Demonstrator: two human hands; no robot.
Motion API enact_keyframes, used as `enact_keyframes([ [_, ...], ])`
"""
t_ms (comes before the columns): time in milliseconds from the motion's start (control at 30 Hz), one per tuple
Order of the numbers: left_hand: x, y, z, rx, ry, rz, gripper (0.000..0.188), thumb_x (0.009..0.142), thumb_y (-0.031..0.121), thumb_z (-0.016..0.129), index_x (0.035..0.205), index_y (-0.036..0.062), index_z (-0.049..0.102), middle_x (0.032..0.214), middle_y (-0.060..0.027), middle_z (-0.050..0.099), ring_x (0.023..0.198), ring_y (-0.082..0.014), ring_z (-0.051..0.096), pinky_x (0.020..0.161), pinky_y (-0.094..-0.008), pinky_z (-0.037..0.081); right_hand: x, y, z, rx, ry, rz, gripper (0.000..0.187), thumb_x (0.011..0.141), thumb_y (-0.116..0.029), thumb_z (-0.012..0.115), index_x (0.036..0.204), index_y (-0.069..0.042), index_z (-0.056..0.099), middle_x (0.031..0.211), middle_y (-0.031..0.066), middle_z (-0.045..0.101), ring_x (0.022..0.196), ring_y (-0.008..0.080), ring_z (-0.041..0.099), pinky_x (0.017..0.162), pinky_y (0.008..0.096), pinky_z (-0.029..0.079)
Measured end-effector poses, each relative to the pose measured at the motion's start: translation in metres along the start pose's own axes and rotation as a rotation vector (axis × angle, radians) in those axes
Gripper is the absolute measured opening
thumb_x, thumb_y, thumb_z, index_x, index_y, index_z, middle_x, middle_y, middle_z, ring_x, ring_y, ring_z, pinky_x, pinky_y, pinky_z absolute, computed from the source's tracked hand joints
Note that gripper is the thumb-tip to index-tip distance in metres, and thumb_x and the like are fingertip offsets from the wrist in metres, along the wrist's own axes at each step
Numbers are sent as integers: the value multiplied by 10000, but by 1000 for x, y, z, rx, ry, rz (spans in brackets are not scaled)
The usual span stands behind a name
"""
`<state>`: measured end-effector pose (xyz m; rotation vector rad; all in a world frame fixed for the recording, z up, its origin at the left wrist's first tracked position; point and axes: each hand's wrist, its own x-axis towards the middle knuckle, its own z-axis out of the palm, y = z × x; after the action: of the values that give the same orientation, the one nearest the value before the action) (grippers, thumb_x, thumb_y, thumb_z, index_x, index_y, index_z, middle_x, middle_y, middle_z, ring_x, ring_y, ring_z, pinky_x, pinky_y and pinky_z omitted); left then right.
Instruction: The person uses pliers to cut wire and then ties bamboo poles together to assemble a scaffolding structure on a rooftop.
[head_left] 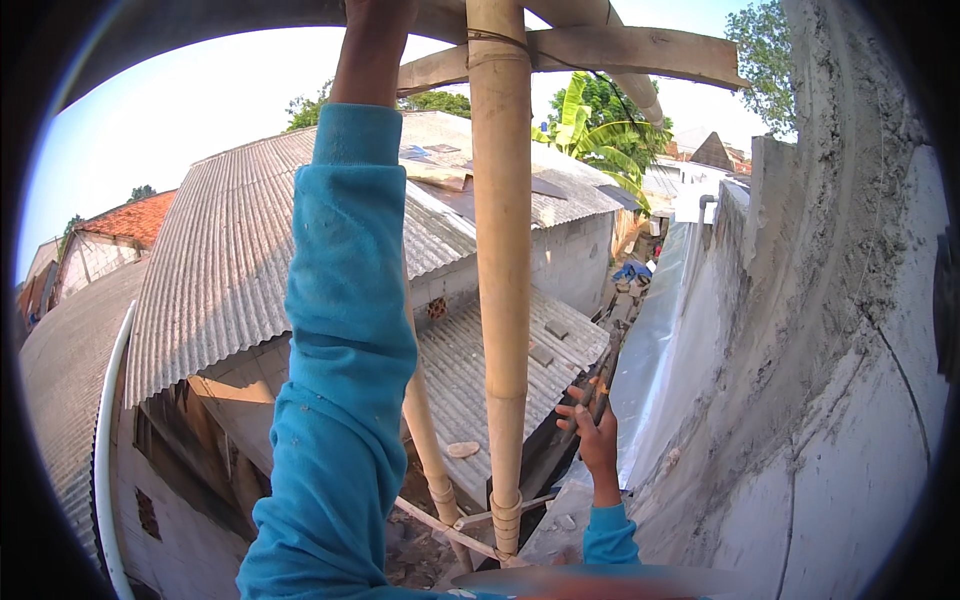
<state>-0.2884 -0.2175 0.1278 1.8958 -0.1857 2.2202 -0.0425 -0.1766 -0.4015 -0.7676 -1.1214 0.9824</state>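
The person stands high on a scaffold beside a rough grey plastered wall (850, 330), above corrugated grey roofs (220, 260). To keep this position safe, the upper hold should stay firm on the frame while the lower hand works, and the body should keep close to the thick upright pale bamboo pole (500, 250) rather than lean out over the drop.

The left hand (372, 15) is raised straight overhead in a long turquoise sleeve (345, 330), reaching the weathered wooden crossbeam (620, 50) lashed to the pole's top; the picture's upper edge cuts the hand off, so I cannot tell whether its fingers close on anything. The right hand (593, 425) is low, just right of the pole, wrist bent up, fingers curled round a dark slender tool or stick (606, 375), whose kind is too small to make out. The pole rises between both arms, tied at its foot to thinner cross sticks (450, 525)
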Motion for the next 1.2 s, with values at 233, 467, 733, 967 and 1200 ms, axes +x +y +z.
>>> enact_keyframes([
  [233,20,0,5,225,-18,-19,997,844,401,768,1476,-91,174,1412,-280,442,1342,-356,429,1118,-449,373,-25,-12,-11,-29,9,-26,558,985,-111,450,1503,2,279,1348,205,544,1040,282,677,814,364,598],
  [467,11,5,-3,434,-42,91,1027,825,409,780,1485,-78,162,1404,-302,449,1352,-389,415,1126,-484,359,-30,-12,3,-1,137,-32,550,989,-78,436,1516,-49,282,1322,201,574,1011,298,693,775,394,634],
  [733,-92,31,-59,521,-98,370,1061,804,417,795,1495,-63,148,1394,-327,457,1364,-427,399,1136,-525,343,-76,25,26,-93,92,169,560,991,-83,457,1518,-44,272,1322,214,562,996,289,692,728,370,629],
  [967,-420,77,-172,534,243,-638,640,891,345,745,1343,-33,498,1216,-190,657,1136,-280,644,965,-416,539,-140,55,80,-288,91,-68,477,1051,-195,437,1452,7,276,1160,151,584,833,198,632,691,330,565],
  [1200,-655,169,-162,702,243,-1492,590,881,441,699,1218,-37,622,1149,-205,687,1085,-309,670,926,-403,532,-146,101,109,-504,-440,8,467,1054,-241,475,1436,19,414,889,65,588,709,128,538,612,289,465],
])
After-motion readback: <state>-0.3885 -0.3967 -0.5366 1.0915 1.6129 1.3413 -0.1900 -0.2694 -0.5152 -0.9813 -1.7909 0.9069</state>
